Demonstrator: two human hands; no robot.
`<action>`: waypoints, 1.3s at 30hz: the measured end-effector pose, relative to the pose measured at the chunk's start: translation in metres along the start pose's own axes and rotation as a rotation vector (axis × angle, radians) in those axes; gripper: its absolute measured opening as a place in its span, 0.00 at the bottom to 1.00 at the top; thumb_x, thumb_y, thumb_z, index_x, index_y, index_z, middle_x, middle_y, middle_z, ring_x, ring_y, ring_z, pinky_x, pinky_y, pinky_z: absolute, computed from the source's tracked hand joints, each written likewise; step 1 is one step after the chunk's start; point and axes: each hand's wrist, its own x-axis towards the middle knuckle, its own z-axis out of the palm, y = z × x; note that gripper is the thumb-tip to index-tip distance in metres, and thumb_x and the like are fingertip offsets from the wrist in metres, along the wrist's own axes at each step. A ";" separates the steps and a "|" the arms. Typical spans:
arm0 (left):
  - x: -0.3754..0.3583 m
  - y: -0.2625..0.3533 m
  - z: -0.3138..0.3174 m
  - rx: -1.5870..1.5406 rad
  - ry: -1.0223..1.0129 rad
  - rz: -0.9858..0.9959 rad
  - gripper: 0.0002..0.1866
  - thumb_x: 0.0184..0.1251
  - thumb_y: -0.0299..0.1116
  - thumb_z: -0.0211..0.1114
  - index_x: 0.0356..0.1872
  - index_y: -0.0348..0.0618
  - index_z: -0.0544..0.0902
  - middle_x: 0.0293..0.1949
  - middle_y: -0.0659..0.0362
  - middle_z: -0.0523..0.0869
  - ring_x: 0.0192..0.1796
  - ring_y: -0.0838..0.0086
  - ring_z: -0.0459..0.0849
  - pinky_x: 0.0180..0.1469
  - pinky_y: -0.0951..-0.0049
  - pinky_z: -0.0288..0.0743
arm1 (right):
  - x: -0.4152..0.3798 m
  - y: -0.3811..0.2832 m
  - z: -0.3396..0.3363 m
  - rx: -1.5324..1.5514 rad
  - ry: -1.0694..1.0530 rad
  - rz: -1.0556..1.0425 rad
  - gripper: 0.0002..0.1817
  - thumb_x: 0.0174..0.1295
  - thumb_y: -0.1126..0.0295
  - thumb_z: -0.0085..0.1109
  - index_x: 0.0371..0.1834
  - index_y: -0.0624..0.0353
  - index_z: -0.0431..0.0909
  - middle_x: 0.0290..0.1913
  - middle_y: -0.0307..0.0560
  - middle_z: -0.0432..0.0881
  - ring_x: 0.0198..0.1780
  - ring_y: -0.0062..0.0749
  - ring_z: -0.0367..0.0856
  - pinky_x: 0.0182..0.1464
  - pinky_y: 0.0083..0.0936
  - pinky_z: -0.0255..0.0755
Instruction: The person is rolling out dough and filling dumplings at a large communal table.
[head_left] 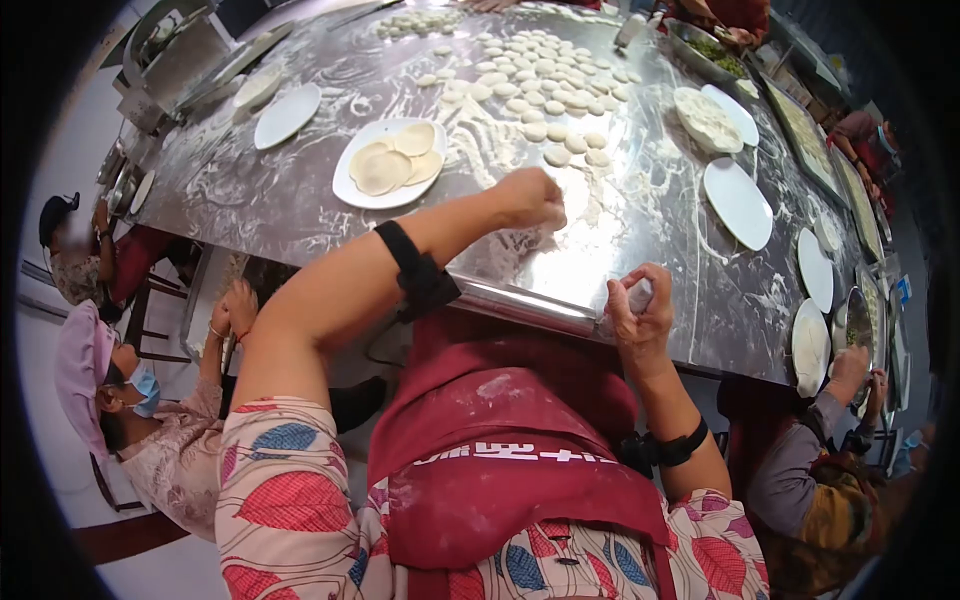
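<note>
My left hand (528, 198) reaches over the floured steel table with its fingers curled closed. Whatever it may hold is hidden beneath the fingers. By the table's front edge, my right hand (640, 308) has its fingers curled around a pale, rounded thing (641, 294) whose kind I cannot make out. Loose flour (580, 215) lies between and beyond my hands. Just past my left hand are small flattened dough pieces (557, 155). To its left, a white plate (345, 185) holds several round, thin dough wrappers (377, 172).
Many dough pieces (540, 70) cover the table's far middle. White plates (738, 205) stand at the right, another plate (287, 117) at the left. A bowl of flour (707, 122) and a tray of green filling (715, 55) are farther right. Other people sit or stand at both sides.
</note>
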 end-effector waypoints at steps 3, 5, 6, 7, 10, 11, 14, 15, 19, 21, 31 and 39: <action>-0.014 -0.014 0.023 0.084 -0.116 0.023 0.09 0.51 0.33 0.67 0.33 0.41 0.84 0.30 0.52 0.85 0.35 0.67 0.84 0.40 0.69 0.75 | 0.004 -0.001 0.004 -0.005 0.014 0.015 0.16 0.54 0.79 0.62 0.41 0.58 0.65 0.26 0.44 0.74 0.19 0.24 0.75 0.21 0.21 0.67; -0.015 -0.012 0.020 0.078 -0.060 -0.029 0.09 0.51 0.32 0.67 0.33 0.40 0.83 0.30 0.52 0.85 0.34 0.67 0.84 0.39 0.69 0.75 | 0.009 0.005 0.004 -0.020 0.002 0.021 0.15 0.55 0.79 0.61 0.41 0.58 0.65 0.25 0.42 0.74 0.19 0.22 0.75 0.21 0.19 0.68; -0.014 -0.012 0.020 0.074 -0.027 -0.053 0.09 0.51 0.31 0.67 0.33 0.40 0.83 0.30 0.52 0.85 0.34 0.68 0.84 0.39 0.70 0.75 | 0.012 0.004 0.004 -0.001 -0.006 0.034 0.15 0.55 0.79 0.61 0.41 0.58 0.65 0.25 0.42 0.74 0.19 0.23 0.76 0.21 0.20 0.68; -0.015 -0.012 0.019 0.030 0.005 -0.067 0.08 0.51 0.30 0.67 0.32 0.39 0.83 0.29 0.53 0.85 0.34 0.69 0.83 0.38 0.71 0.75 | 0.015 0.002 0.005 0.020 -0.012 0.045 0.15 0.56 0.79 0.60 0.41 0.57 0.65 0.25 0.42 0.74 0.19 0.23 0.76 0.21 0.20 0.69; -0.025 -0.014 0.021 0.016 -0.053 -0.060 0.08 0.51 0.30 0.67 0.32 0.39 0.83 0.28 0.54 0.84 0.33 0.69 0.82 0.38 0.71 0.74 | 0.023 0.001 0.009 0.047 -0.009 0.050 0.14 0.56 0.79 0.59 0.41 0.57 0.64 0.23 0.43 0.74 0.18 0.25 0.77 0.20 0.22 0.70; -0.028 -0.014 0.023 0.023 -0.032 -0.073 0.08 0.51 0.30 0.67 0.32 0.38 0.82 0.27 0.55 0.84 0.32 0.69 0.82 0.38 0.70 0.74 | 0.024 0.002 0.009 0.047 -0.009 0.048 0.14 0.56 0.78 0.59 0.41 0.57 0.64 0.23 0.43 0.74 0.18 0.26 0.77 0.20 0.23 0.70; -0.028 -0.010 0.025 0.025 -0.069 -0.067 0.09 0.51 0.30 0.67 0.33 0.39 0.83 0.29 0.53 0.84 0.33 0.68 0.82 0.39 0.69 0.74 | 0.050 0.014 0.016 0.025 -0.035 0.031 0.14 0.56 0.78 0.59 0.40 0.57 0.63 0.20 0.44 0.74 0.17 0.28 0.76 0.20 0.25 0.70; -0.024 -0.008 0.027 0.045 -0.065 -0.065 0.09 0.52 0.31 0.67 0.33 0.39 0.83 0.29 0.53 0.84 0.33 0.67 0.82 0.39 0.69 0.74 | 0.063 0.015 0.021 0.007 -0.047 0.049 0.14 0.56 0.77 0.59 0.40 0.57 0.63 0.20 0.44 0.74 0.17 0.27 0.76 0.20 0.25 0.70; -0.017 0.001 0.027 0.082 -0.132 -0.044 0.09 0.53 0.32 0.64 0.33 0.38 0.83 0.30 0.51 0.85 0.34 0.64 0.83 0.39 0.68 0.75 | 0.071 0.012 0.026 0.023 -0.074 0.142 0.14 0.56 0.76 0.59 0.41 0.57 0.64 0.19 0.43 0.74 0.16 0.27 0.75 0.19 0.26 0.69; -0.019 -0.014 0.030 0.095 -0.085 0.007 0.08 0.53 0.31 0.62 0.31 0.39 0.84 0.28 0.51 0.85 0.34 0.64 0.83 0.39 0.67 0.75 | 0.048 0.015 0.014 -0.021 -0.044 0.037 0.14 0.56 0.76 0.59 0.41 0.58 0.64 0.18 0.42 0.73 0.16 0.27 0.75 0.19 0.25 0.69; -0.026 -0.003 0.023 0.151 -0.007 -0.070 0.07 0.53 0.29 0.63 0.34 0.41 0.82 0.30 0.50 0.84 0.37 0.61 0.83 0.40 0.66 0.74 | 0.083 0.023 0.036 -0.055 -0.064 0.138 0.14 0.56 0.76 0.59 0.40 0.58 0.64 0.21 0.48 0.72 0.16 0.29 0.75 0.20 0.27 0.67; -0.035 -0.019 0.021 -0.084 -0.083 -0.111 0.06 0.50 0.27 0.62 0.30 0.38 0.83 0.28 0.51 0.84 0.33 0.65 0.83 0.38 0.68 0.74 | 0.032 0.011 0.010 -0.071 -0.023 -0.049 0.13 0.56 0.77 0.58 0.39 0.59 0.64 0.22 0.49 0.71 0.17 0.34 0.75 0.20 0.29 0.67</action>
